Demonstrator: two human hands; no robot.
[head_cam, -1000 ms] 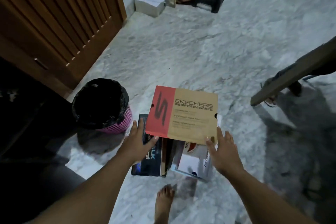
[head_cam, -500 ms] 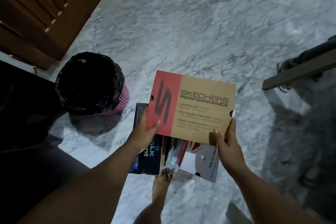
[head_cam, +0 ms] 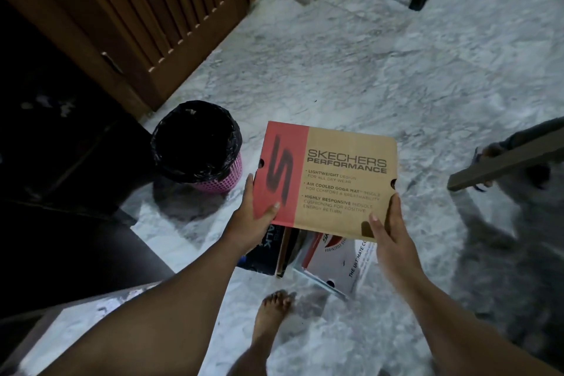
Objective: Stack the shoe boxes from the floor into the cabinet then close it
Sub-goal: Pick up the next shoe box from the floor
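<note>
A shoe box [head_cam: 328, 180] of matt brown cardboard, with a flat red printed band along one end. Beneath it, a dark blue box [head_cam: 265, 256] and a white box [head_cam: 338, 265], both printed card with a slight sheen. The floor [head_cam: 351, 70] is grey-white veined marble, smooth and faintly glossy. A pink plastic lattice bin [head_cam: 219, 183] holds a crinkled, shiny black plastic liner [head_cam: 195, 140]. The slatted cabinet door [head_cam: 146, 9] is brown wood with a satin finish.

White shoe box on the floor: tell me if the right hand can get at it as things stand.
Probably not yet. The right hand grips the Skechers box along with the left hand, and that box hangs right over the white shoe box, covering its top.
</note>
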